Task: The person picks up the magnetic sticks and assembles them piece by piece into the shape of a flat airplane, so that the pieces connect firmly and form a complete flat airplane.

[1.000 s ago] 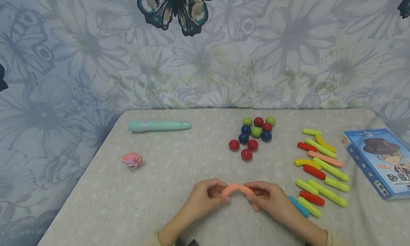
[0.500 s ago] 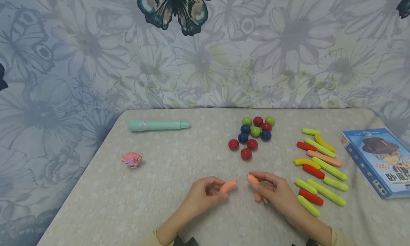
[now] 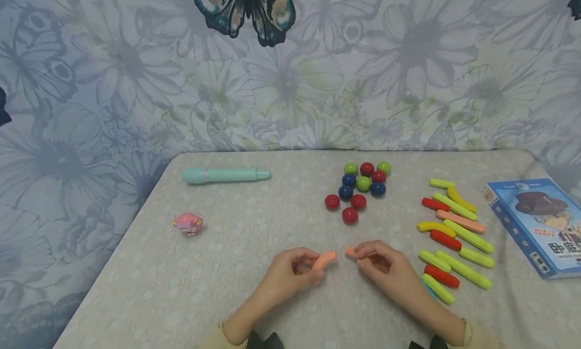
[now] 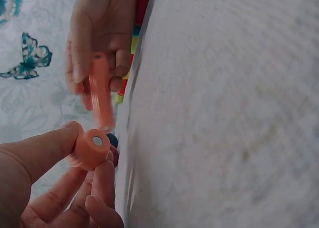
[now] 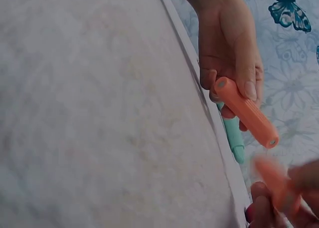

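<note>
My left hand [image 3: 292, 271] pinches a curved orange magnetic rod [image 3: 325, 260] between thumb and fingers. Its round end with a silvery magnet disc faces the left wrist camera. Close by on the right, my right hand [image 3: 383, 266] holds a second orange magnetic rod [image 3: 350, 251], mostly covered by the fingers in the head view. More of that rod [image 4: 101, 91] shows in the left wrist view, slightly blurred. A small gap separates the two rods' facing ends in the head view. Both hands are low over the cloth-covered table [image 3: 254, 213].
Several red, blue and green balls [image 3: 358, 202] lie beyond the hands. To the right are several coloured rods [image 3: 467, 235] and a blue box [image 3: 540, 228]. A blue rod is partly hidden by the right forearm. A mint tube [image 3: 226, 175] and a pink toy [image 3: 188, 224] lie left.
The two orange rods were end to end one second ago, then came apart. My right hand has since turned its rod in the fingers, and its end now points toward the left rod.
</note>
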Demonstrator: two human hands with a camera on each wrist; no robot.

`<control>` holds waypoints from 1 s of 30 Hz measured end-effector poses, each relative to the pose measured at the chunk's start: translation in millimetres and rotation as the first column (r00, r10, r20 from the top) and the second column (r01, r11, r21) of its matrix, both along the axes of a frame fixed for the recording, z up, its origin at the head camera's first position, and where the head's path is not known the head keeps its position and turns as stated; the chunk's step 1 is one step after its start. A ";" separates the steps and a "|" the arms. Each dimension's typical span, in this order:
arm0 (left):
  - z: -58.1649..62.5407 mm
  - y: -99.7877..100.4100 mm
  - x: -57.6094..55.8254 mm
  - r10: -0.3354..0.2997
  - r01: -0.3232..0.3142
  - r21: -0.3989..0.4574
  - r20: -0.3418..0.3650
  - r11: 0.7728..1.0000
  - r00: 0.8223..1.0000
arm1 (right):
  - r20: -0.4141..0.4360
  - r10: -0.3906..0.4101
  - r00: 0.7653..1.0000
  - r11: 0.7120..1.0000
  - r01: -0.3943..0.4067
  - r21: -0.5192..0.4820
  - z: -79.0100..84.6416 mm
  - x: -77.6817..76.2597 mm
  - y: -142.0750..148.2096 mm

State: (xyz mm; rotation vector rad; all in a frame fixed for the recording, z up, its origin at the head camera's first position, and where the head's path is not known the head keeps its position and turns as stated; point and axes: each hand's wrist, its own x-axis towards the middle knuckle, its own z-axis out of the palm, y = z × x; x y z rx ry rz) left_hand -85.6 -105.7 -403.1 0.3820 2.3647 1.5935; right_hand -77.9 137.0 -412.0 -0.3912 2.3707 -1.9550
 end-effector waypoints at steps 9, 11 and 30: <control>1.5 3.1 3.0 0.004 -0.004 -0.018 -0.005 1.000 1.000 | 0.104 -0.101 0.989 0.994 0.105 -0.031 -0.5 0.5 -3.2; 1.2 5.3 4.3 -0.003 0.003 -0.014 0.012 1.000 1.000 | 0.162 -0.128 0.978 0.988 0.140 -0.061 0.6 0.7 -4.1; -2.1 9.2 4.4 -0.022 0.022 0.005 0.047 1.000 0.999 | 0.293 -0.015 0.956 0.999 0.025 -0.031 -1.2 1.4 -11.0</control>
